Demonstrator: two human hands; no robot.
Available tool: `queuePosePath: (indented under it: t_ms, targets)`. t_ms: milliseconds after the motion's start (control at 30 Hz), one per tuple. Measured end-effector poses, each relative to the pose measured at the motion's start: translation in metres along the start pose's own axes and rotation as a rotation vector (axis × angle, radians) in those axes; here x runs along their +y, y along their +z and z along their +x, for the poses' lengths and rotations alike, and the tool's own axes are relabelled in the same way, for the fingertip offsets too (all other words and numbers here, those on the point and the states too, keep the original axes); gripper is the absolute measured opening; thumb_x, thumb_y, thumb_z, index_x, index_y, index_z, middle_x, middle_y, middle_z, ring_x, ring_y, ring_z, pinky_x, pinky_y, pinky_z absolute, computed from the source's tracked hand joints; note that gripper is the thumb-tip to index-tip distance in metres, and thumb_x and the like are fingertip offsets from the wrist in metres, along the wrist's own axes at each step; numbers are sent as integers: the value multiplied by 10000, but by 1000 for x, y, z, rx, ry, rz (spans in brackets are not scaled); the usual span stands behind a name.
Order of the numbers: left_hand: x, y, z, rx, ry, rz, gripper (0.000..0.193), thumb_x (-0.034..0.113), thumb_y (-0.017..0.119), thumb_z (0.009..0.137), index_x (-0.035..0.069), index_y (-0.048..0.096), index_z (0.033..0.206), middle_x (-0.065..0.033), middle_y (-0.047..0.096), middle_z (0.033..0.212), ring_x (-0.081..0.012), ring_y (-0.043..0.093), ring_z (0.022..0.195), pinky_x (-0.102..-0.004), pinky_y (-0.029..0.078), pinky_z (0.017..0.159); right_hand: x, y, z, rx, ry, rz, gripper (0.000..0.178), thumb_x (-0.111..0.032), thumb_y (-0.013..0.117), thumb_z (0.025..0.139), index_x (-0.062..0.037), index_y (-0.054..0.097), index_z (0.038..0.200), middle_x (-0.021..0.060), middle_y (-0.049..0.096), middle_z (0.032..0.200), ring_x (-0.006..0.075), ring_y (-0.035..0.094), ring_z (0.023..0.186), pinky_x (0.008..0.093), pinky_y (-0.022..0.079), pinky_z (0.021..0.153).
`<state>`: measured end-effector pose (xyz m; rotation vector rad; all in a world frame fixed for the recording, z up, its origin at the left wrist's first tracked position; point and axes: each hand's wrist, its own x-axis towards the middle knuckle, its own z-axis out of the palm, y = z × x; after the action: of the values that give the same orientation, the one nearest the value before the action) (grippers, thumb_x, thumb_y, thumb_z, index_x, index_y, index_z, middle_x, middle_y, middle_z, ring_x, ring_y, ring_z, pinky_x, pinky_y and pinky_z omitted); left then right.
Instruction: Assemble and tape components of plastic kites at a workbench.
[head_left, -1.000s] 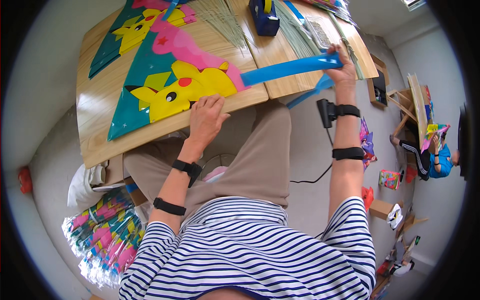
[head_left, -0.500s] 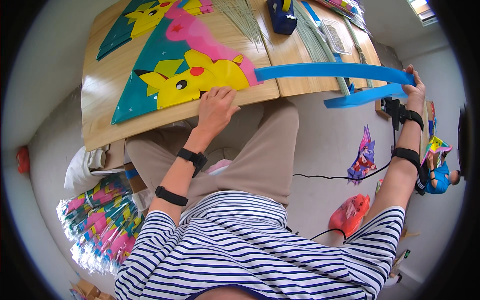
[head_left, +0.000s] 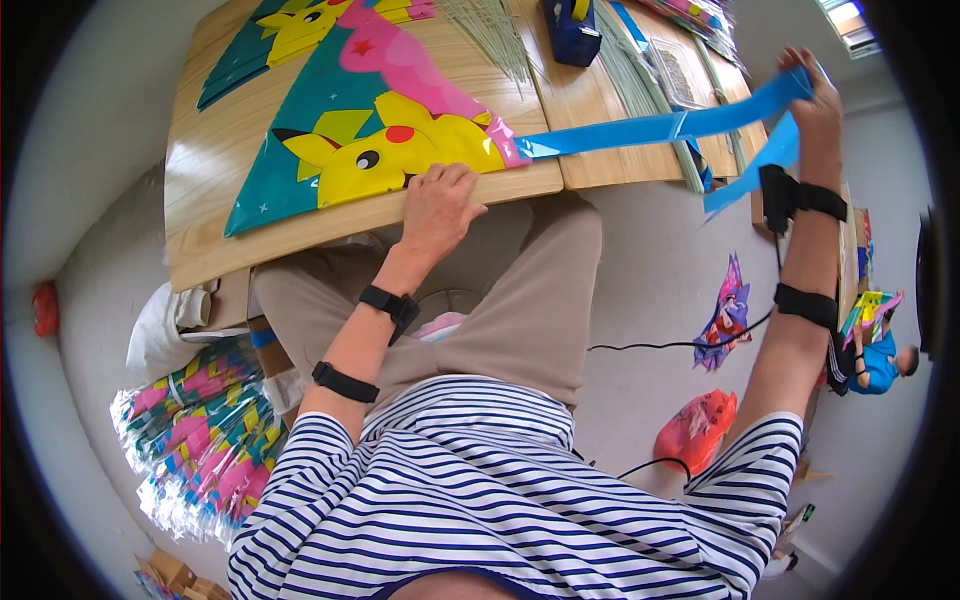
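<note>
A triangular plastic kite [head_left: 352,185], teal and pink with a yellow cartoon animal, lies folded on the wooden table [head_left: 215,225]. My left hand [head_left: 437,205] is at the table's near edge, its bent fingers pressing the kite's lower edge down; the fingertips are partly hidden. From the kite's right corner a long blue plastic tail [head_left: 610,136] runs up to my right hand [head_left: 812,92]. That hand is raised at the right with its fingers closed around the tail. The loose end hangs below it, beyond the table's right side.
More kites [head_left: 285,45] lie stacked at the far left. Thin sticks [head_left: 490,38], a blue tape dispenser [head_left: 572,30] and a clear box [head_left: 676,72] sit farther back. Bundled kites [head_left: 205,430] are by my left side. A black cable [head_left: 650,347] trails from my right arm.
My right hand has risen and moved away with the blue tail, which now slopes upward and has twisted. The kite has shifted slightly right under my left hand, which stays at the table edge.
</note>
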<state>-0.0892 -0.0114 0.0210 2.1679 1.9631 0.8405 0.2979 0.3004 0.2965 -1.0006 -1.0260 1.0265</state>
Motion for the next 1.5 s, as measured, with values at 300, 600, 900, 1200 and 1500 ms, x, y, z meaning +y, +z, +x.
queuePosePath:
  t_ms: [300, 600, 900, 1200, 1500]
  targets:
    - [-15, -8, -11, -118, -95, 100, 399, 279, 732, 842, 98, 682, 1194, -69, 650, 1185, -285, 572, 1146, -465, 430, 961, 133, 379, -283, -708, 10, -156, 171, -177, 610, 1011, -35, 705, 1015, 117, 713, 823, 194, 677, 679, 338, 532, 593]
    - [-5, 15, -6, 21, 16, -53, 316, 280, 617, 895, 68, 629, 1130, -96, 595, 1228, -302, 516, 1161, -443, 396, 1002, 265, 400, -431, -1299, -716, -778, 274, -284, 687, 784, -12, 725, 791, 218, 665, 762, 416, 666, 787, 476, 532, 720]
    - [1, 8, -3, 8, -29, -59, 451, 188, 814, 763, 90, 670, 1179, -49, 633, 1258, -267, 547, 1191, -439, 422, 965, 207, 199, -287, -878, -95, -670, 228, -162, 742, 853, 14, 729, 997, 100, 718, 814, 175, 682, 737, 296, 530, 661]
    - [-2, 4, -2, 20, -26, -28, 461, 216, 826, 746, 87, 680, 1164, -46, 648, 1232, -260, 554, 1179, -430, 426, 957, 262, 134, -256, -264, -362, -1021, 345, -190, 870, 665, -50, 713, 938, 120, 617, 947, 341, 614, 936, 429, 501, 803]
    - [1, 6, -2, 14, -30, -13, 463, 219, 821, 754, 93, 675, 1175, -43, 644, 1232, -261, 554, 1183, -425, 424, 964, 284, 135, -259, -418, -810, -1145, 103, -27, 715, 740, -72, 747, 826, 68, 602, 885, 297, 597, 895, 423, 473, 766]
